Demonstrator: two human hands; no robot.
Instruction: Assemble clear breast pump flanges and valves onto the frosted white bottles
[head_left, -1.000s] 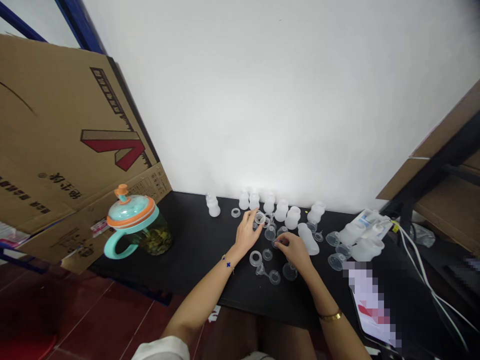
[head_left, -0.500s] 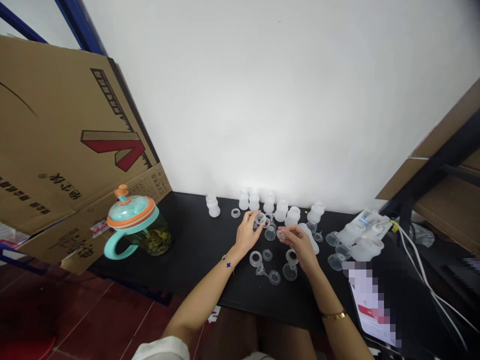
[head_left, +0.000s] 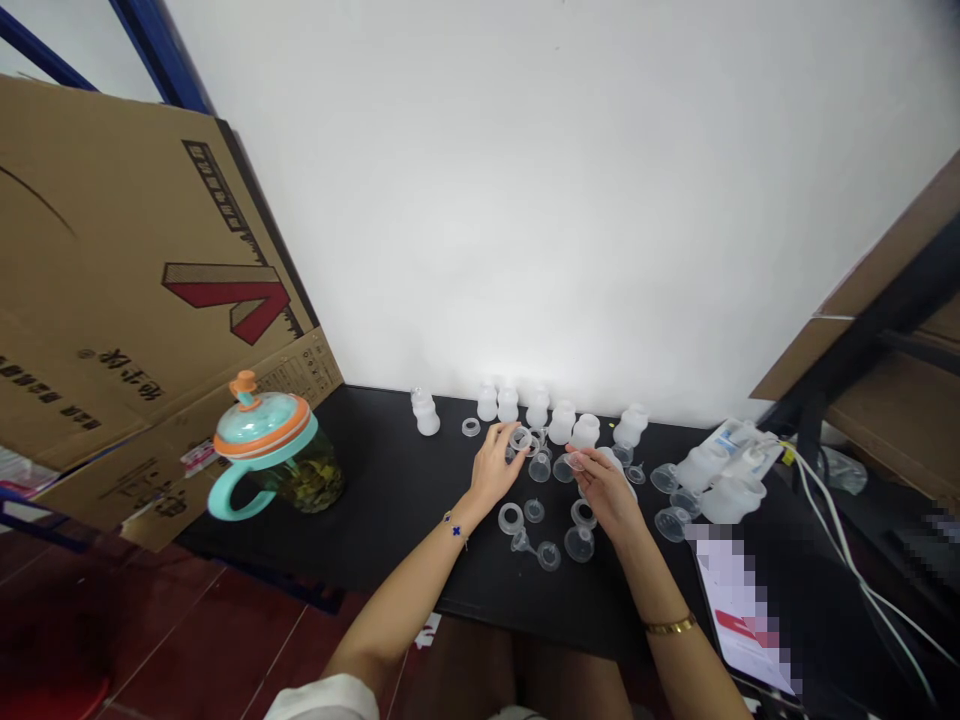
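Left hand (head_left: pixel 495 468) narrowed on a clear plastic ring (head_left: pixel 520 438); small clear piece (head_left: pixel 574 461) pinched by right hand (head_left: pixel 604 492) — both held over the black tabletop (head_left: pixel 390 520), beside frosted bottles (head_left: pixel 561 426)

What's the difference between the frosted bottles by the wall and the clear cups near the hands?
The frosted bottles are cloudy white, while the clear cups are see-through. The bottles look taller than the cups. The bottles stand upright along the wall, while the cups sit scattered nearer the person. Both look like plastic and rest on the black table.
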